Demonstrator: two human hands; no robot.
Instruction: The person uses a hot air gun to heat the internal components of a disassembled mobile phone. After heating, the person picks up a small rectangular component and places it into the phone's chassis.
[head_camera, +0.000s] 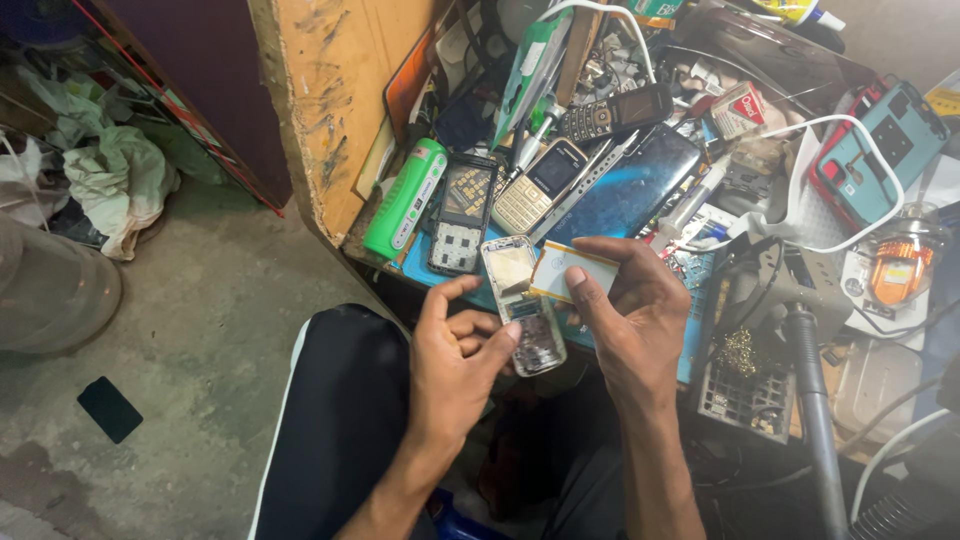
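Left grip (462, 340) on glassy phone frame (523, 300), right grip (625, 300) pinching flat card (572, 272)

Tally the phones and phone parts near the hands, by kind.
Opened phone frame in the left hand: 1
White card in the right hand: 1
Black keypad shell on the bench: 1
Gold keypad phone: 1
Black keypad phone: 1
Dark smartphone, face down: 1
Teal phone case: 1
Total: 7

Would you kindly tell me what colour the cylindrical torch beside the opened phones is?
Bright green torch, clearest in the head view.
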